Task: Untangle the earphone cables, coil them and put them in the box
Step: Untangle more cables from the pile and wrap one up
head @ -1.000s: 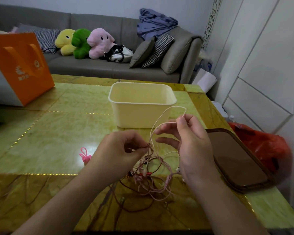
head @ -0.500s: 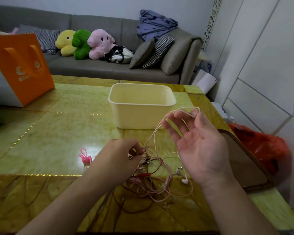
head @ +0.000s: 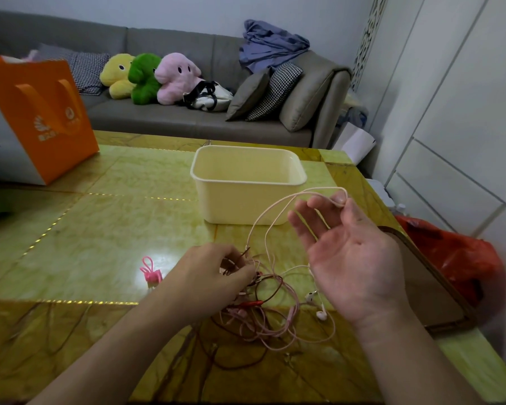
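A tangle of pink, white and dark red earphone cables [head: 270, 312] lies on the green table [head: 100, 229] in front of me. My left hand [head: 214, 276] pinches the knot at the top of the tangle. My right hand [head: 345, 252] is turned palm up, and its thumb and forefinger pinch a raised loop of pink cable [head: 278, 209]. White earbuds [head: 319, 309] lie by my right wrist. The cream plastic box [head: 247, 197] stands open just beyond the hands, with nothing seen inside.
A brown-rimmed lid [head: 438, 290] lies to the right, partly under my right arm. A pink cable tie [head: 151, 273] sits left of my left hand. An orange paper bag [head: 38, 112] stands far left. A red plastic bag [head: 462, 258] hangs off the table's right edge.
My right hand has turned palm up and drawn the pink loop up and to the right. My left hand has stayed on the knot, moving slightly lower.
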Motion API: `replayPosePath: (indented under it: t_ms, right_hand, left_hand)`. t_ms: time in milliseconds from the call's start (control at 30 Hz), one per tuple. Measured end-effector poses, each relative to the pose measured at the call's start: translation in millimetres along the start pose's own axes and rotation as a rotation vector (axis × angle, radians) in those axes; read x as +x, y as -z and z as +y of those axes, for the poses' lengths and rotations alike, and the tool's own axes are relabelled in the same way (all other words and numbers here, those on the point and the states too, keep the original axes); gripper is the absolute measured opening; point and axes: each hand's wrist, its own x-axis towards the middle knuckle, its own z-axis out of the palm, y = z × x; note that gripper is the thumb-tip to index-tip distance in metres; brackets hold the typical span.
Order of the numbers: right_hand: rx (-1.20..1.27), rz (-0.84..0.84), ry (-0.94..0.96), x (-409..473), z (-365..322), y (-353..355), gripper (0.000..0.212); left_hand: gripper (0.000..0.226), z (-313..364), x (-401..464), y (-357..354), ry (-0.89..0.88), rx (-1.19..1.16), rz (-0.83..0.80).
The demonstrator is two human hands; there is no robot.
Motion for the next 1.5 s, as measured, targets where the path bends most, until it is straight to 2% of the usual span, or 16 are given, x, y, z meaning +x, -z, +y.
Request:
replayPosePath:
  t_ms: [167,300,400,467,600,767,933,1000,1067,1133,1200,1300,1433,1500]
  right_hand:
    - [0.017,-0.020,-0.021,1,0,3,0.026]
    - [-0.011,-0.033,-0.046,2,3,5,0.030]
    - [-0.023,-0.036,-0.054,2,3,6,0.031]
    - [-0.031,-0.042,-0.059,2,4,5,0.029]
    - [-0.040,-0.041,-0.064,1,6,2,0.024]
    - [-0.042,-0.049,-0.073,0,5,1,0.026]
    - [-0.043,-0.037,-0.073,1,3,3,0.026]
    - [-0.044,-0.036,-0.082,1,4,3,0.026]
    - [-0.042,-0.048,-0.091,0,6,2,0.025]
    - [-0.042,-0.061,-0.099,0,7,2,0.024]
    - [-0.043,-0.066,-0.103,0,8,2,0.024]
    - [-0.039,-0.062,-0.106,-1,7,0,0.023]
    - [-0.074,0.038,-0.118,1,3,3,0.024]
    - [-0.231,0.178,-0.144,4,3,8,0.021]
  left_hand:
    - [0.033,3,1,-1,-0.007,-0.074,-0.024]
    - [0.035,0,6,-2,0.013,-0.112,0.047]
    - [0.020,-3,5,-3,-0.022,-0.089,0.076]
    - [0.009,-3,4,-4,-0.071,-0.178,0.091]
    - [0.031,0,2,-4,-0.154,-0.266,0.049]
    - [0.024,-1,3,-4,-0.125,-0.228,0.114]
    - [0.026,-2,6,3,-0.075,-0.467,0.154]
    - [0.035,-1,5,2,-0.062,-0.578,0.084]
    - [0.058,-2,3,-3,-0.123,-0.499,0.043]
    - [0.069,-2,2,-8,-0.157,-0.407,0.027]
    - [0.056,-1,3,-10,-0.164,-0.387,0.053]
    - [0.012,5,3,-5,-0.168,-0.385,0.092]
    - [0.018,13,-2,7,-0.109,-0.747,0.077]
    - [0.019,15,-4,12,-0.080,-0.898,0.064]
